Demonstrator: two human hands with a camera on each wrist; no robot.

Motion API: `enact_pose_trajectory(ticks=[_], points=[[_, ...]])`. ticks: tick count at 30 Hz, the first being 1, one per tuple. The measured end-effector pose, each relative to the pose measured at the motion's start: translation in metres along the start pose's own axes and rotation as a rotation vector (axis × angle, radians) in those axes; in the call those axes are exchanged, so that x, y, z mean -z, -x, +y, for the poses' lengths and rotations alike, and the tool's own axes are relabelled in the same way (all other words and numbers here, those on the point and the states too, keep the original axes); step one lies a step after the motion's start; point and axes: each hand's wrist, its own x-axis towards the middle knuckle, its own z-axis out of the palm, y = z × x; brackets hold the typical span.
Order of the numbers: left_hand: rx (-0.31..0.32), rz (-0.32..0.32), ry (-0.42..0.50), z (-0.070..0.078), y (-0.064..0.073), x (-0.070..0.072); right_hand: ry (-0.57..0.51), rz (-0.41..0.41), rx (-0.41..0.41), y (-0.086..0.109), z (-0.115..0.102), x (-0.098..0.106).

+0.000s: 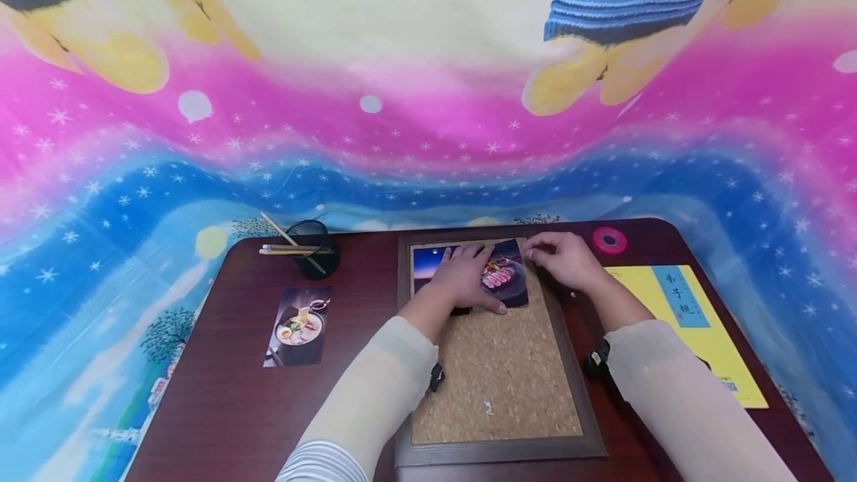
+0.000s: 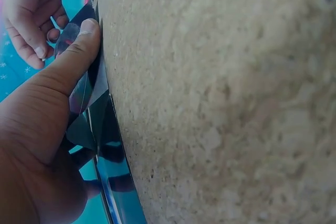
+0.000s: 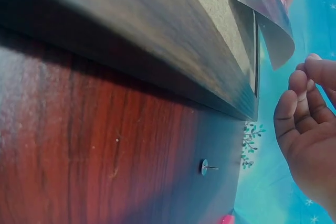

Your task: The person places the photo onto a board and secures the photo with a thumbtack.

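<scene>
The left hand (image 1: 465,277) presses flat on a photo (image 1: 505,274) lying at the cork board's (image 1: 498,370) top edge; its curling corner could slip. The right hand (image 1: 565,259), fingers curled, seemingly empty, hovers beside it; the pin (image 3: 205,167) on the desk (image 1: 221,400) could roll off.

Rough matt cork board (image 1: 498,378) w/ dark wood frame; glossy paper photo (image 1: 505,274); smooth, polished wood bench (image 1: 221,393); metal pin (image 3: 206,167).
</scene>
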Motion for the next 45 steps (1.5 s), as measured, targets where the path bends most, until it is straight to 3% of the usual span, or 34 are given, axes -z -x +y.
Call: enact_pose_trajectory(ticks=[26,45], points=[[-0.019,-0.040,-0.029,0.004,-0.003,-0.007,0.029,-0.059,-0.022,-0.029,-0.003,-0.010],[0.007,-0.046,-0.045,0.006,-0.003,-0.006,0.132,-0.156,0.015,-0.060,-0.024,-0.032]])
